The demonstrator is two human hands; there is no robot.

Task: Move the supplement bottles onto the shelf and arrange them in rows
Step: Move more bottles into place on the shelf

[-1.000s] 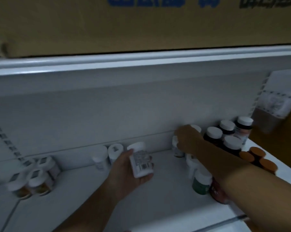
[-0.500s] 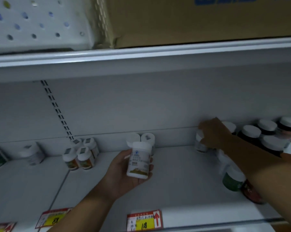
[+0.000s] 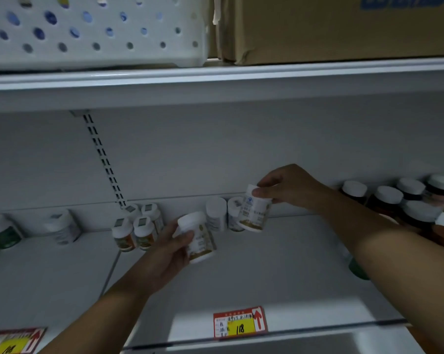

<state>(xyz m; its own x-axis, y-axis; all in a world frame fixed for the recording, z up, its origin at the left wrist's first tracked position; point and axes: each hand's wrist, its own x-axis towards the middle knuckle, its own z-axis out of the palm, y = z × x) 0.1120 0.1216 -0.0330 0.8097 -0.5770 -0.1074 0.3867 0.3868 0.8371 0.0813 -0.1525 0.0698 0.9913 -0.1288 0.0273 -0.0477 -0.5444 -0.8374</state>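
Now, left hand: we see the left hand (image 3: 164, 254) wrapped around a white supplement bottle (image 3: 199, 236), its grip clamped on the bottle's side, thumb across the front near the cap; the bottle is tilted and held just above the shelf (image 3: 279, 272).
Right hand: the right hand (image 3: 290, 187) pinches a second white bottle (image 3: 255, 212) by its cap end, grip clamped on it with fingertips and thumb; this bottle leans and hangs over the shelf close to the back wall.
Placed pair: 2 white bottles (image 3: 217, 214) stand upright side by side at the back of the shelf, between the 2 held bottles; the right-hand bottle overlaps the right one of the pair, and we cannot tell whether they touch.
Left group: 4 small white-capped bottles (image 3: 136, 228) with orange and green labels stand in a tight square, left of the left hand.
Far left: a pale bottle (image 3: 62, 228) and a green-labelled jar (image 3: 2, 232) stand apart near the back.
Right group: dark bottles with white caps (image 3: 387, 198) cluster behind the right forearm; a green bottle (image 3: 356, 268) shows partly under that arm.
Shelf edge: a red and yellow price tag (image 3: 240, 324) reads 18; another tag (image 3: 14, 341) sits at the lower left.
Above: a white perforated basket (image 3: 93, 31) and a cardboard box (image 3: 343, 26) rest on the upper shelf (image 3: 215, 77).
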